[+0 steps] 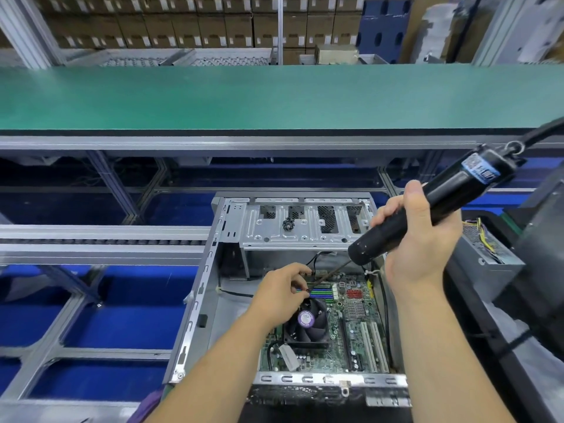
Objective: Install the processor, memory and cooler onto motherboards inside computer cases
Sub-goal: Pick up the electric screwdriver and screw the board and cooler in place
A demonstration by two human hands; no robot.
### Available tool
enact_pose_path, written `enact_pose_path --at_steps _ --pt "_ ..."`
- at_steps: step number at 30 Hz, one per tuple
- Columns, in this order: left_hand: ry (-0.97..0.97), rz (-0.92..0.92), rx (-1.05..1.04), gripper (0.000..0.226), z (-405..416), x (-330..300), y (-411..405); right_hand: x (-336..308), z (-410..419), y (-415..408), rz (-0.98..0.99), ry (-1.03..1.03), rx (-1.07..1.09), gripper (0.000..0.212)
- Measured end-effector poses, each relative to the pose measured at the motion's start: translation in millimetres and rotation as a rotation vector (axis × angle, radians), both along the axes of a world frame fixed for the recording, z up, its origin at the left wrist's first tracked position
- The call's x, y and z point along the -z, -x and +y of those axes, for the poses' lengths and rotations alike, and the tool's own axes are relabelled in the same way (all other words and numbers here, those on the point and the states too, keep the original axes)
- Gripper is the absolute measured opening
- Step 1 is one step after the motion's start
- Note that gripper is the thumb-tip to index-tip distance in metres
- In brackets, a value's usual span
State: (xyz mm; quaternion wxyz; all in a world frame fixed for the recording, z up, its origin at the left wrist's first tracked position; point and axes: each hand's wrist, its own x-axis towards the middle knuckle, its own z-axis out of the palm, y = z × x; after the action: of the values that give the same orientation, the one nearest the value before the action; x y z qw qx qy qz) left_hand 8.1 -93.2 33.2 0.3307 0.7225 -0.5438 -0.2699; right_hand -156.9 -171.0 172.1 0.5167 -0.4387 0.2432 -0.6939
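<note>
Black screwdriver [427,209] in right hand [424,236]; left hand [283,288] steadies bit above cooler [306,323].
</note>
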Motion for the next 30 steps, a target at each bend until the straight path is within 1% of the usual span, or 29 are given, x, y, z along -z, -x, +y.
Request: enact_pose_path --at_steps 5,8,12,15,18,19,23,28,30 --pt "0.014 -0.007 0.009 0.036 -0.4 2.6 -1.1 1.0 -1.1 0.8 -0.018 -0.031 -0.019 0.030" --pt "0.013 -0.008 0.012 0.036 -1.1 4.5 -1.6 1.3 -0.8 2.2 -0.004 -0.024 -0.025 0.022" --pt "0.011 -0.054 0.057 0.037 -1.5 7.1 -1.8 1.4 0.9 2.4 0.018 0.020 -0.099 0.010" --pt "0.004 -0.080 0.069 0.035 -2.2 9.6 -3.2 0.6 3.6 -1.1 0.034 0.058 -0.112 0.013" --pt "-0.006 -0.086 0.063 0.034 -2.1 11.1 -4.9 -0.2 4.3 -1.7 0.034 0.034 -0.103 0.023" --pt "-0.011 -0.085 0.060 0.034 -2.2 11.6 -5.5 -0.1 3.5 -1.4 0.032 0.030 -0.097 0.023" --pt "-0.009 -0.085 0.056 0.035 -2.6 11.2 -5.9 0.4 1.4 -1.6 0.033 0.046 -0.077 0.012" --pt "-0.003 -0.077 0.058 0.035 -1.9 11.7 -5.6 1.4 2.5 -1.0 0.034 0.033 -0.076 0.014" --pt "0.007 -0.073 0.060 0.035 -1.7 11.6 -5.8 1.6 2.5 -0.9 0.034 0.035 -0.076 0.011"
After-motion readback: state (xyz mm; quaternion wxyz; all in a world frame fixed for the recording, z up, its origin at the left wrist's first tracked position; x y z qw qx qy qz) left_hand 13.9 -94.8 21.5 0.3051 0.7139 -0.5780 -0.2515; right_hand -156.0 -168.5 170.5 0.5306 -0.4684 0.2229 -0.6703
